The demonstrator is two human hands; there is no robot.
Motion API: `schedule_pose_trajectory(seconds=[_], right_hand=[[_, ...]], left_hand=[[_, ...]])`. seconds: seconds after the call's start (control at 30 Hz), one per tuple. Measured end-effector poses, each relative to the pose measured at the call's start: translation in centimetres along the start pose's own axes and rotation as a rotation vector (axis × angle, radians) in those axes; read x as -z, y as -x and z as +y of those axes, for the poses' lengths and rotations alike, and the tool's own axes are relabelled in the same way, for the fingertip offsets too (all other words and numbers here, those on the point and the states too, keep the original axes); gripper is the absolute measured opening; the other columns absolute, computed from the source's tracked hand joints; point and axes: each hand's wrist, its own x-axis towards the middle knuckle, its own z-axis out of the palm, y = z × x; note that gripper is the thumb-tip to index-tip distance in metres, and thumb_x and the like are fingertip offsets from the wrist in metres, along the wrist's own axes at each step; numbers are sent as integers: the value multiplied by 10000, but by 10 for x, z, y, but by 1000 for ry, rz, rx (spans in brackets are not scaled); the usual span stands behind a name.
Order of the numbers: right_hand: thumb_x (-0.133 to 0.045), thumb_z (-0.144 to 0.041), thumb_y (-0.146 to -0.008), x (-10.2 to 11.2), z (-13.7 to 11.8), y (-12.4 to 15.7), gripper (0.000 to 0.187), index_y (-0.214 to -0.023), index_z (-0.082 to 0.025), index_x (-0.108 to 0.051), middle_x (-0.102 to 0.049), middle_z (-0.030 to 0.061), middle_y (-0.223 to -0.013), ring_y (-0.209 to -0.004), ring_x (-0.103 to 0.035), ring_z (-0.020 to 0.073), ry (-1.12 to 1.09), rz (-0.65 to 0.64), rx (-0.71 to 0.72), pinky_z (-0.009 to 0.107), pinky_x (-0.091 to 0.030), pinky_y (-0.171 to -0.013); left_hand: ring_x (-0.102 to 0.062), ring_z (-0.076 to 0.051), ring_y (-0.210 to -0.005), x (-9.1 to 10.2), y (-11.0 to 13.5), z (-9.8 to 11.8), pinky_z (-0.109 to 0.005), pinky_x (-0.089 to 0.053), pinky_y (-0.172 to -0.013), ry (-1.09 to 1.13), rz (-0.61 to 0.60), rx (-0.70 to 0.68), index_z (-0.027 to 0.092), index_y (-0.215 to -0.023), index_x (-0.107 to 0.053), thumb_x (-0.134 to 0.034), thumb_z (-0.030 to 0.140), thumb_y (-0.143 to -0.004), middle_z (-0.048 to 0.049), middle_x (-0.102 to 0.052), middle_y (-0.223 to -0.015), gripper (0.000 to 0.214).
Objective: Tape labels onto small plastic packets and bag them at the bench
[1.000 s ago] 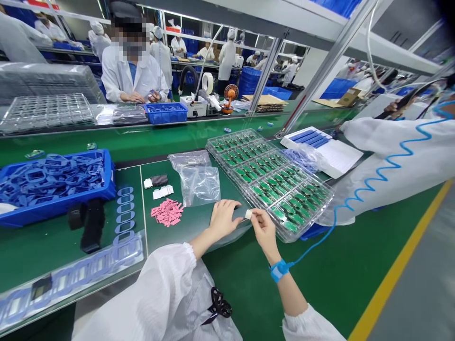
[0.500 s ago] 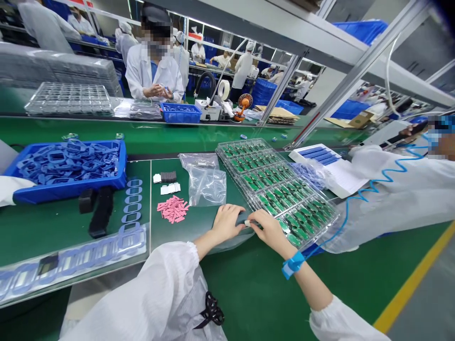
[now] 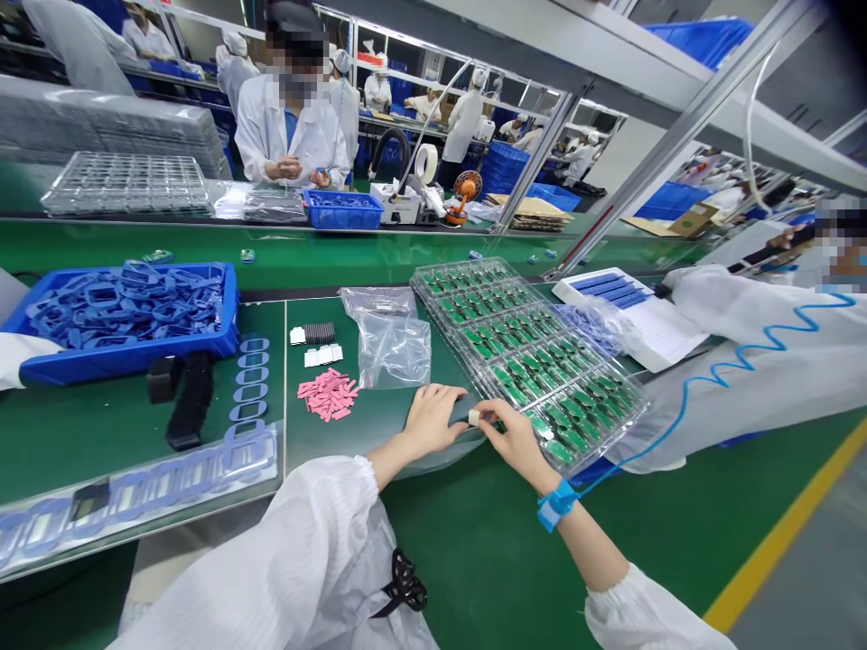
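Head view: we look down on a green ESD bench [image 3: 352, 438] with both bare hands near its front edge. Our right hand [image 3: 515, 435] pinches a small white piece [image 3: 473, 417] narrowly between thumb and fingertips, just beside the corner of a clear plastic tray of green circuit boards [image 3: 424, 282], which lies at an angle to the right of centre. Our left hand [image 3: 433, 420] lies just left of the white piece, fingers curved over a dark strip [image 3: 461, 412]; we cannot tell whether it grips that strip or only rests on it. A translucent film [image 3: 440, 462] shows beneath both hands. A blue strap [image 3: 556, 504] circles our right wrist, and a coiled blue cord [image 3: 738, 361] runs from it toward the right. Left of the hands lie loose pink strips [image 3: 327, 394], a clear zip bag [image 3: 391, 348], a black ribbed piece [image 3: 320, 333] and white pieces [image 3: 323, 355]. Farther left, a blue crate [image 3: 122, 364] holds a heap of blue rubber frames [image 3: 128, 302], with more frames [image 3: 252, 388] in a row on the bench. Black scissors [image 3: 403, 585] hang against our white smock at lower centre. A co-worker's white sleeve [image 3: 765, 361] fills the right edge, beyond a white box with blue strips [image 3: 629, 311], and another co-worker [image 3: 291, 135] works across the line at upper left.
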Motion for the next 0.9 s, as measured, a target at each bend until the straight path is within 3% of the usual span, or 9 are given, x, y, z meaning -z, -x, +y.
schedule_pose_trajectory(seconds=[0.33,0.47,0.53,0.7,0.9], right_hand=[[-410,-181,-891,-2,4,4,192,-1052,-217,-509,-584,70,-885,-818,-587,200,66,-84,24,339,-513,-697],[-408,-158,-871,-4,7,3,492,-1345,-212,-290,-588,67,-936,-843,-593,197,113,-49,-12,352,-534,-731],[-400,-150,-866,-6,8,1,557,-1387,-214,-215,-577,64,-943,-840,-589,193,153,-24,-25,346,-537,-721],[-364,-161,-887,-13,4,-4,438,-1324,-170,-326,-561,93,-952,-845,-563,212,300,15,-16,355,-516,-721],[-378,-182,-905,-16,-1,-21,328,-1210,-116,-480,-583,135,-964,-887,-500,262,549,32,7,390,-405,-767]], left_hand=[[-482,-253,-1137,3,-1,1,-424,-358,-987,16,-27,13,231,-1175,-473,-679,277,-744,-49,-607,-1170,480],[-489,-257,-1130,4,-1,2,-429,-359,-986,21,-26,22,234,-1172,-464,-682,289,-742,-46,-612,-1156,485],[-495,-257,-1124,4,-1,3,-429,-363,-981,25,-24,31,235,-1167,-463,-682,286,-740,-46,-613,-1149,483],[-502,-257,-1115,5,-1,4,-432,-361,-979,36,-20,41,237,-1169,-457,-682,267,-732,-44,-615,-1141,492],[-503,-251,-1113,4,-1,4,-425,-358,-982,33,-10,31,226,-1174,-454,-685,251,-722,-42,-618,-1145,508]])
